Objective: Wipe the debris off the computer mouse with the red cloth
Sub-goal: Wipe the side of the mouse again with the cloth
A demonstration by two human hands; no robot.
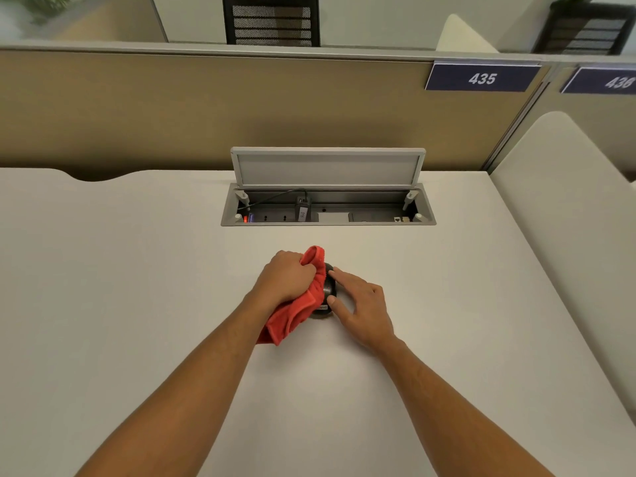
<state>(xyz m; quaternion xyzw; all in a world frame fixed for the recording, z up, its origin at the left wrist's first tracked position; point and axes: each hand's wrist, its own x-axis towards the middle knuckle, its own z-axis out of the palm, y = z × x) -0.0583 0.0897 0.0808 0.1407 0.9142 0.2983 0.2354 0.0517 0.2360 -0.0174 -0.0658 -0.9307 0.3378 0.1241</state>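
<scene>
A dark computer mouse (328, 291) lies on the white desk (137, 270), mostly covered. My left hand (287, 277) is bunched around a red cloth (297, 313) and presses it onto the mouse's left side; the cloth's loose end trails back under my left wrist. My right hand (361, 306) holds the mouse from the right, thumb and fingertips touching its edge. Only a narrow strip of the mouse shows between cloth and fingers. No debris is visible on that strip.
An open cable box (328, 220) with its lid up sits in the desk just beyond the hands, holding a power strip and a plugged adapter. A tan partition (206, 108) stands behind it. A cream divider (564, 208) borders the desk's right side.
</scene>
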